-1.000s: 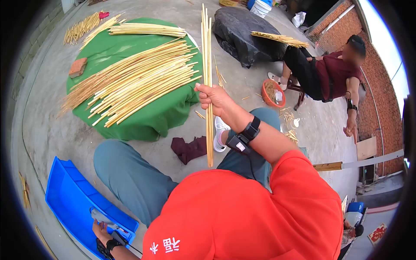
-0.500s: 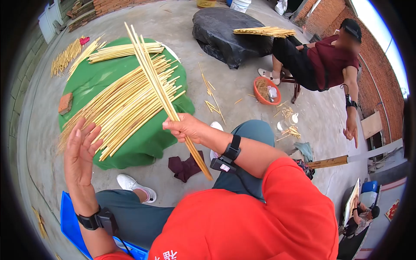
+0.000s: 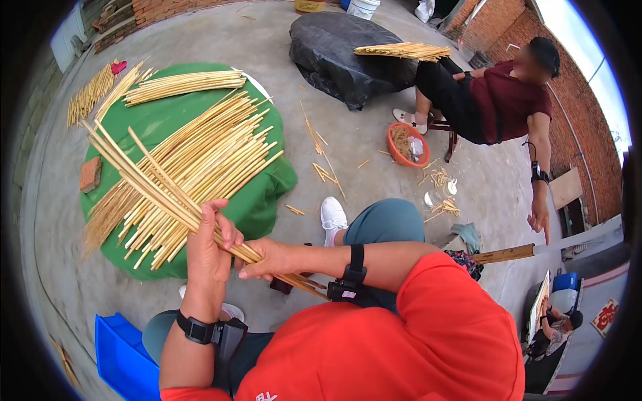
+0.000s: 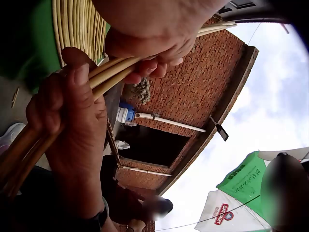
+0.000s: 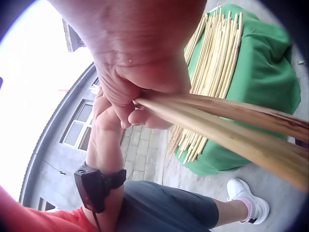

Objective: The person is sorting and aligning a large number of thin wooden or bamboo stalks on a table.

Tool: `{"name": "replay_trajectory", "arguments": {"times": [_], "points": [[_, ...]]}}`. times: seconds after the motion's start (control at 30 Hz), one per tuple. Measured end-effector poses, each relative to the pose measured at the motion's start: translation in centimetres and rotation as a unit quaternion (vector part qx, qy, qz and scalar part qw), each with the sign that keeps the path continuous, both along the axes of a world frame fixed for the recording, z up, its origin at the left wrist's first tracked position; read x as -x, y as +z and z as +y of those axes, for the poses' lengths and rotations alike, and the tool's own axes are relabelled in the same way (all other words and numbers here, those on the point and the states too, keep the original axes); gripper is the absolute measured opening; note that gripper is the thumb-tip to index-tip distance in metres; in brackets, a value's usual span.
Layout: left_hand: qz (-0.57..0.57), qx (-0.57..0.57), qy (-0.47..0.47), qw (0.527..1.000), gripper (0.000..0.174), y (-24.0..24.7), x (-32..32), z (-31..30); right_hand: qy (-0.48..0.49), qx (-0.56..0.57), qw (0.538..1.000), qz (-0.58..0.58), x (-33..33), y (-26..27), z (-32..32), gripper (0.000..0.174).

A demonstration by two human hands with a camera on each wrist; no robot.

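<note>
A thin bunch of long, pale yellow dried stalks (image 3: 144, 187) slants across the front of my body, over the green-covered table (image 3: 273, 194). My right hand (image 3: 266, 259) grips its lower part, with the butt ends (image 5: 231, 130) sticking out past the palm. Just above it, my left hand (image 3: 210, 248) holds the same stalks, its fingers curled round them in the left wrist view. Toward the far end the stalks fan apart, one standing off from the others. Beneath them on the green cloth lies a wide row of similar stalks (image 3: 214, 164).
Another stalk bundle (image 3: 184, 87) and a brick (image 3: 90, 175) sit on the green cloth. A blue bin (image 3: 124, 357) stands at lower left. To the right are an orange basin (image 3: 394, 152), a black-covered round table (image 3: 334, 50) and a seated person (image 3: 515, 107). Short stalk pieces (image 3: 324, 172) litter the floor.
My left hand has come up from the blue bin and across to grip the stalks beside my right hand. The stalks have tipped from upright to slanting left, and their far ends have spread.
</note>
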State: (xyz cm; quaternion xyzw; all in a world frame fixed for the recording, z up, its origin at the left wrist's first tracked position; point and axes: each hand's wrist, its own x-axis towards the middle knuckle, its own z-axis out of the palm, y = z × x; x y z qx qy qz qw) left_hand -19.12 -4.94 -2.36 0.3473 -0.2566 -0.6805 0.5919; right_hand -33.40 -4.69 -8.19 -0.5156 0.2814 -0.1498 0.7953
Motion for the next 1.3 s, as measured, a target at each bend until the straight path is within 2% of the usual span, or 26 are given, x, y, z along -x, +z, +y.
{"name": "replay_trajectory", "arguments": {"times": [0.03,0.17,0.23,0.37,0.47,0.53,0.63,0.73,0.87,0.93,0.97,1.03,1.1,1.17,1.3], "points": [[0.0,-0.011,0.038,0.999,0.036,0.6,-0.1,-0.3,-0.018,0.023,0.999,-0.025,-0.2,0.1,0.1,0.021],[0.024,0.035,0.122,0.992,0.038,1.7,-3.6,-1.4,0.038,0.073,0.995,0.058,0.6,0.4,-0.2,0.028],[0.035,0.038,0.176,0.983,0.038,2.5,-5.7,-1.6,0.037,0.076,0.993,0.076,1.0,0.5,0.1,0.027],[0.038,0.051,0.263,0.963,0.037,3.2,-10.4,-0.8,0.086,0.098,0.97,0.206,2.2,-0.4,0.0,0.022],[0.029,0.089,0.301,0.949,0.037,3.8,-13.2,0.2,0.105,0.092,0.961,0.237,4.8,-3.9,-1.4,0.022],[-0.004,0.12,0.333,0.935,0.037,3.9,-14.9,0.6,0.17,0.133,0.917,0.337,6.2,-4.8,-3.3,0.02],[-0.052,0.11,0.38,0.917,0.037,4.1,-14.7,1.2,0.088,0.132,0.913,0.376,6.7,-5.7,-7.1,0.015],[-0.07,0.074,0.395,0.913,0.037,3.5,-13.8,1.4,0.013,0.139,0.924,0.355,5.0,-5.1,-11.4,0.014],[-0.067,0.049,0.405,0.911,0.038,2.6,-13.4,1.2,-0.019,0.197,0.922,0.333,1.1,-4.7,-16.5,0.017],[-0.056,0.041,0.404,0.912,0.039,2.4,-13.4,1.0,-0.018,0.284,0.896,0.341,-1.4,-4.5,-18.5,0.022],[-0.057,0.041,0.407,0.91,0.039,2.3,-13.3,0.9,-0.015,0.285,0.896,0.339,-2.5,-5.0,-19.7,0.022],[-0.069,0.028,0.396,0.915,0.039,2.4,-12.7,0.7,0.018,0.516,0.8,0.307,-4.5,-6.1,-21.6,0.028],[-0.087,0.007,0.4,0.912,0.04,2.3,-12.5,0.5,0.035,0.502,0.801,0.323,-6.6,-7.2,-23.3,0.034],[-0.098,-0.008,0.39,0.916,0.04,2.2,-12.2,0.3,0.004,0.568,0.759,0.317,-8.2,-9.7,-25.0,0.039],[-0.086,-0.027,0.379,0.921,0.039,2.0,-11.9,-0.2,0.024,0.538,0.76,0.363,-12.5,-10.3,-26.4,0.047]]}}
